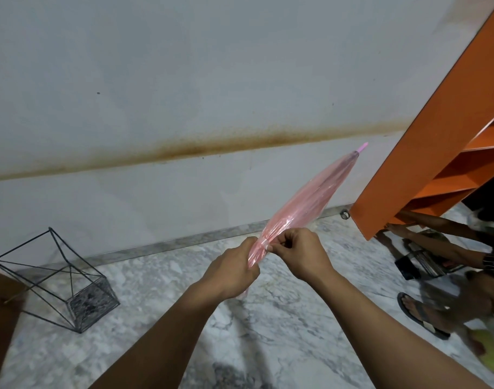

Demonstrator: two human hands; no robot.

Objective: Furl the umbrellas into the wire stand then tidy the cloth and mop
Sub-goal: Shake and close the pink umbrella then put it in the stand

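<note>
Head camera looks down at two bare forearms reaching out over a grey marbled floor [282,318]. Between them a pink see-through umbrella [304,203] is closed into a narrow bundle and held off the floor, slanting up and to the right, its pale pink tip [363,146] pointing toward the wall [184,80]. The left hand [234,272] is curled around the lower end of the bundle, gripping it from the left with the knuckles up. The right hand [299,252] sits just beside it on the right, its fingers bent in and pinching at a small clear strap or tab on the folded canopy, close to the left hand's fingertips; the two hands nearly touch. The handle end is hidden behind the left hand.

Well apart to the left, a black wire stand [60,279] stands on the floor near the foot of the wall, with nothing in it. A brown rusty stain [212,144] runs along the wall above the skirting. At the right edge an orange shelf unit [425,141] rises at a slant in this wide view. Below it another person's foot in a sandal [420,313] rests on the floor, beside some blurred items I cannot make out. A brown cardboard piece [1,310] shows at the far left edge
</note>
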